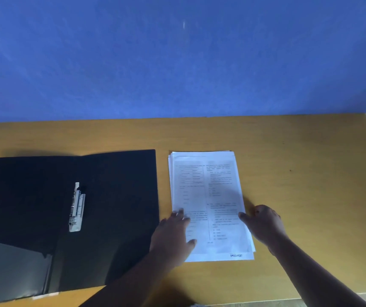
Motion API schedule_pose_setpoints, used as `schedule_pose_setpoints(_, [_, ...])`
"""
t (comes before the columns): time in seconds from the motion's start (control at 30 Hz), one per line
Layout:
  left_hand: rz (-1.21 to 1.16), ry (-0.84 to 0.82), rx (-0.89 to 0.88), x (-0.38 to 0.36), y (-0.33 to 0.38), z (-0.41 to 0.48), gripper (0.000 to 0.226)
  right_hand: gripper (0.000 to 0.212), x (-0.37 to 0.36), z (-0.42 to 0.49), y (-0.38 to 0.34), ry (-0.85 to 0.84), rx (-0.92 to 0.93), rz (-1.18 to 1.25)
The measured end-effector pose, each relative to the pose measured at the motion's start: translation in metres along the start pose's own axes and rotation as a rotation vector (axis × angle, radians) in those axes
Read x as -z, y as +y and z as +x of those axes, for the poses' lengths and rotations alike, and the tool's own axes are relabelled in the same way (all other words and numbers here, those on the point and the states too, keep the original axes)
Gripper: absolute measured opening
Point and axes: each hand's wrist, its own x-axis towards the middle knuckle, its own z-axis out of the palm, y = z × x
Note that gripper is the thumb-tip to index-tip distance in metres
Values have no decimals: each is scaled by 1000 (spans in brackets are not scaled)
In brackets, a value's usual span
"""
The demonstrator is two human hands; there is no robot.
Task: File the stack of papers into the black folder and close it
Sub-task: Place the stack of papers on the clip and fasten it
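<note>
The only legible text was "SPEED-POST", printed at the near right corner of the top sheet of the papers (208, 196). The remaining print on that sheet, two columns with a small table at the upper left, was too blurred to read.

The papers lay flat on the desk (299, 173), directly under and between both sets of fingers. The left hand (173, 235) rested on the stack's near left edge, fingers spread wide and flat on the page, thumb extended toward the page centre. The right hand (264, 222) sat at the stack's right edge, fingers loosely curled, thumb tip touching the sheet. Neither hand gripped anything.

The stack was white, several sheets deep, and slightly fanned: offset edges showed at the far left corner and along the near right side.

The folder (115, 207) lay open and flat just left of the left-hand fingers, its right edge close beside the stack without touching it. It was black with matte inner faces. A metal clip (76, 207) ran along its spine, well left of the fingers. A glossy pocket (11, 269) covered the near corner of the left flap.

The desk was tan wood. A blue wall (177, 63) stood behind it.
</note>
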Motion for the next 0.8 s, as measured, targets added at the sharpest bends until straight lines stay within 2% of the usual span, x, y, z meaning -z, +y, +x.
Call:
schedule_pose_setpoints(0.1, [234,-54,-39,-5,3,5,70,34,-2,0,-3,-25,44,-41])
schedule_pose_setpoints(0.3, [346,-108,-39,-9,7,8,79,36,-11,-3,-14,-103,78,-46])
schedule_pose_setpoints(0.43, [338,-131,-27,-9,9,8,79,28,-3,1,-17,-169,-24,204])
schedule_pose_setpoints(0.57, [340,-148,-21,-7,9,8,79,23,-6,-2,-21,-392,-109,541])
schedule_pose_setpoints(0.63, [337,-163,-14,-6,9,8,79,19,-8,-4,-21,-446,-99,647])
schedule_pose_setpoints(0.7, [338,-171,-8,-6,9,8,79,13,-9,-2,-19,-378,-71,686])
schedule_pose_setpoints(0.8, [348,-156,-5,-8,11,7,79,9,-4,5,-13,-231,9,587])
